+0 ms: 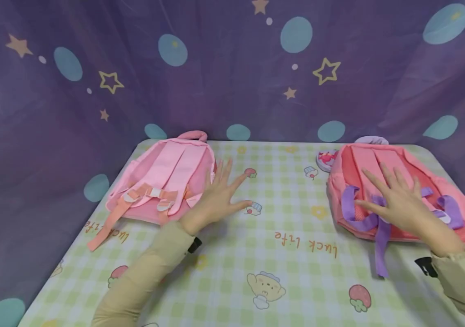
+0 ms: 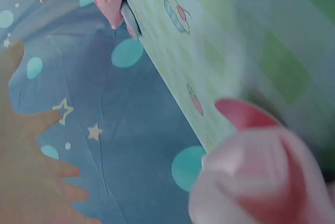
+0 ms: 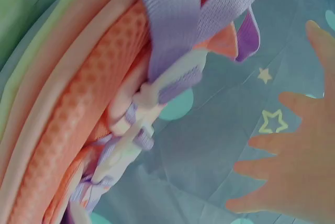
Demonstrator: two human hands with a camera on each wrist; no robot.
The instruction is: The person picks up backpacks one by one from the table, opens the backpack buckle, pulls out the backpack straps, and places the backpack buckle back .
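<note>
My left fingers (image 1: 238,182) were straight and spread wide, released and grasping nothing; my right fingers (image 1: 375,182) were the same, fanned out with the thumb well apart. Both wrist views showed a gap under each palm, so I judged that I was hovering rather than pressing.

The pink backpack (image 1: 167,168) lay mostly to the left of my left fingers, its edge just beneath them. The coral backpack (image 1: 414,168) lay directly under my right fingers, spreading out to their right. Each rested back panel up, probably so that the shoulder straps were uppermost and easy to reach.

The pink handle (image 1: 193,135) and the lilac handle (image 1: 371,140) both sat beyond my fingertips, which suggested the two bags had been laid facing the same way. Orange webbing (image 1: 111,225) trailed to the left of my left wrist, and purple webbing (image 1: 382,247) looped beneath my right thumb, one end lying on the worktop (image 1: 297,281); I took both to be slack because nothing pulled on them. Between my two sets of fingers ran a stretch of checked cloth, keeping the bags well apart, likely one for each hand.
</note>
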